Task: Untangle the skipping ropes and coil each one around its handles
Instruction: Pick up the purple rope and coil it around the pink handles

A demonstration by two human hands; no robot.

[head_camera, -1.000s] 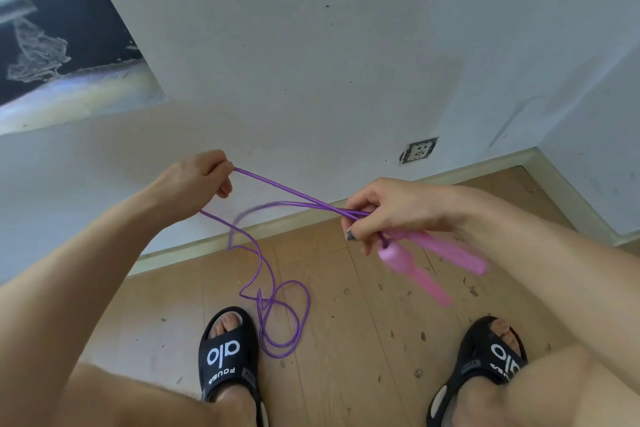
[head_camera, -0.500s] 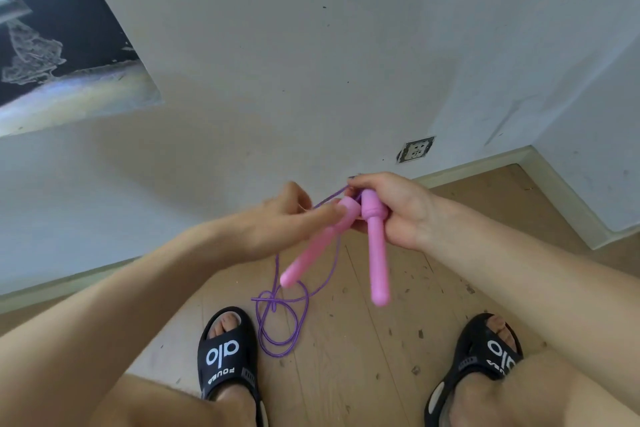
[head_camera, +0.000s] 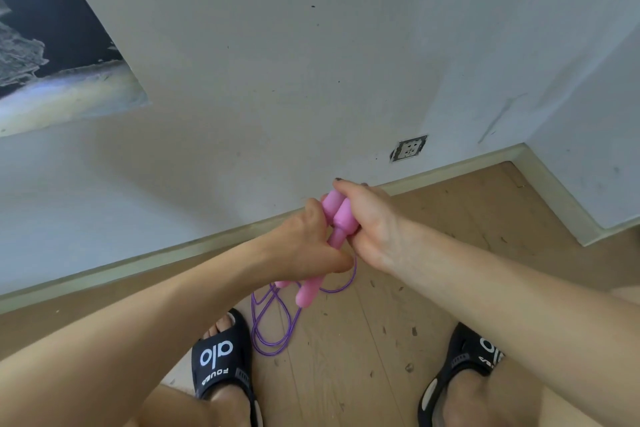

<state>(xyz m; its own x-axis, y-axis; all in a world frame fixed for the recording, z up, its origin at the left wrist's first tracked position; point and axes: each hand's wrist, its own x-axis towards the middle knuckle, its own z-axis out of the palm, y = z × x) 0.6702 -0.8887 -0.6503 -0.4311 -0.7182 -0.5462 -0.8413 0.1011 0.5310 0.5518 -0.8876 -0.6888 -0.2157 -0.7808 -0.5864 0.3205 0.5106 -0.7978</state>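
Two pink handles (head_camera: 337,215) of a skipping rope lie side by side between my hands, their thick ends up and their thin ends pointing down toward the floor. My left hand (head_camera: 304,246) grips the handles from the left, fingers curled round their shafts. My right hand (head_camera: 367,218) grips their thick upper ends from the right. The thin purple rope (head_camera: 273,322) hangs below the handles in loose loops that reach the wooden floor between my feet. How the rope joins the handles is hidden by my hands.
A white wall with a socket (head_camera: 408,148) stands just ahead, and a second wall meets it at the right corner. My feet in black sandals (head_camera: 221,360) flank the rope loops on the wooden floor (head_camera: 349,367). A dark picture (head_camera: 45,31) hangs upper left.
My left hand came in from the left, where it pulled the rope out, and closed on the handles. The two handles swung from splayed apart to lying parallel together.
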